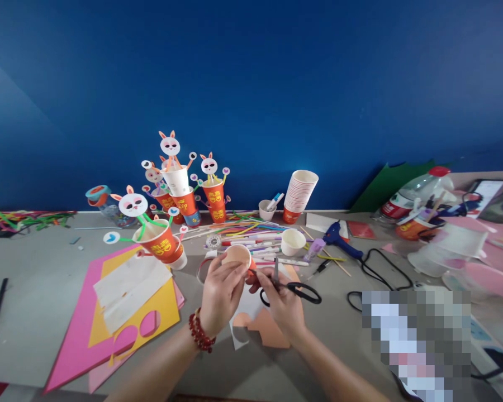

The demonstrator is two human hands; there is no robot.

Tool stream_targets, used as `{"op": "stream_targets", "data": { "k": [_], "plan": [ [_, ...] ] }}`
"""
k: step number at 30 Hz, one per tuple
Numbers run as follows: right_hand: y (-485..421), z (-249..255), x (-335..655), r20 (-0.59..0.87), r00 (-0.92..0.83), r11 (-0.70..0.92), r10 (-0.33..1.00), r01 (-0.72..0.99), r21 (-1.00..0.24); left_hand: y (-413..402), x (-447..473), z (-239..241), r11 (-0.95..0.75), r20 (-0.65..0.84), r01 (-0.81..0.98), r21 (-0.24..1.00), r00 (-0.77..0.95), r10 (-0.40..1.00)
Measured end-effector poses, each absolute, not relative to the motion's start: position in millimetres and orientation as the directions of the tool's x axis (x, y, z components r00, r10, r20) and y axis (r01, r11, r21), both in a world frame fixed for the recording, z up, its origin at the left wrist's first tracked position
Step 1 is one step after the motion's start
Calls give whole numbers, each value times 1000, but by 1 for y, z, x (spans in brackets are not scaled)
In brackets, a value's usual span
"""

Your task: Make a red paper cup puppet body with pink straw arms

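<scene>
Holding noted: left hand [222, 293] is wrapped round a paper cup [237, 255], fingers curled on its wall, with the cup tipped so its open mouth faces the camera. A red beaded bracelet [201, 332] sits on that wrist.

Right hand [283, 304] is closed on black-handled scissors [276, 271], just right of the cup. The blades read as one grey strip pointing away from the person, so they look together. Blade base lies near the cup's rim; contact cannot be told.

Around the grip:
- Under both hands: peach paper cut-out [272, 329], flat on the grey table [37, 279].
- Just beyond the cup: a spread of markers [255, 240] and a small white cup [292, 242].
- Beyond and right of the scissors: blue glue gun [339, 237], with its black cord looping toward the person.
- Further beyond: stack of cups [302, 192] against the blue wall.
- Left of the cup: rabbit-faced cup figure [157, 237], lying tilted.
- Left and nearer the person: pink and yellow foam sheets [79, 335], overlapped, with white paper on top.
</scene>
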State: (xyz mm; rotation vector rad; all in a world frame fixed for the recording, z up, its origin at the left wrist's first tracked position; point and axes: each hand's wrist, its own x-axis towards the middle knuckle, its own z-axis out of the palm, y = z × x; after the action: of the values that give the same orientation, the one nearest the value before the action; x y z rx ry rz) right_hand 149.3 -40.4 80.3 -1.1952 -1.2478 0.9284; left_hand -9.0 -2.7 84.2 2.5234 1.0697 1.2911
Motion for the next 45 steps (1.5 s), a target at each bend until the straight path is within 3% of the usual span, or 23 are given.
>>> {"op": "stream_targets", "data": {
  "k": [5, 12, 15, 18, 22, 28, 31, 34, 39, 45],
  "plan": [
    [-40, 80, 141, 14, 232, 62, 973, -203, -977, 1, -5, 87, -784, 708, 543, 300, 424, 564],
    [-36, 72, 140, -266, 172, -147, 949, -503, -852, 5, -6, 67, -823, 751, 498, 275, 423, 507],
    [-38, 75, 142, -144, 211, -55, 967, -380, -923, 6, -7, 62, -798, 738, 473, 373, 370, 564],
    [-40, 80, 148, 134, 182, 136, 974, 1, -991, 5, -6, 67, -676, 642, 461, 574, 260, 722],
    [-41, 82, 155, 350, 28, 316, 936, 369, -874, 0, -4, 81, -596, 580, 443, 670, 189, 792],
    [-39, 80, 161, 566, -118, 525, 816, 560, -640, -5, -4, 84, -513, 509, 438, 738, 138, 850],
    [-37, 81, 162, 624, -190, 596, 758, 589, -546, -6, -3, 79, -507, 521, 424, 750, 92, 848],
    [-37, 78, 160, 639, -150, 590, 754, 583, -559, -8, -2, 75, -519, 555, 418, 746, 42, 831],
    [-37, 73, 151, 591, -49, 536, 805, 485, -691, -11, -3, 74, -544, 596, 461, 701, 41, 802],
    [-35, 69, 138, 291, 120, 277, 949, 124, -953, -9, -3, 69, -647, 720, 504, 572, 68, 690]
  ]
}}
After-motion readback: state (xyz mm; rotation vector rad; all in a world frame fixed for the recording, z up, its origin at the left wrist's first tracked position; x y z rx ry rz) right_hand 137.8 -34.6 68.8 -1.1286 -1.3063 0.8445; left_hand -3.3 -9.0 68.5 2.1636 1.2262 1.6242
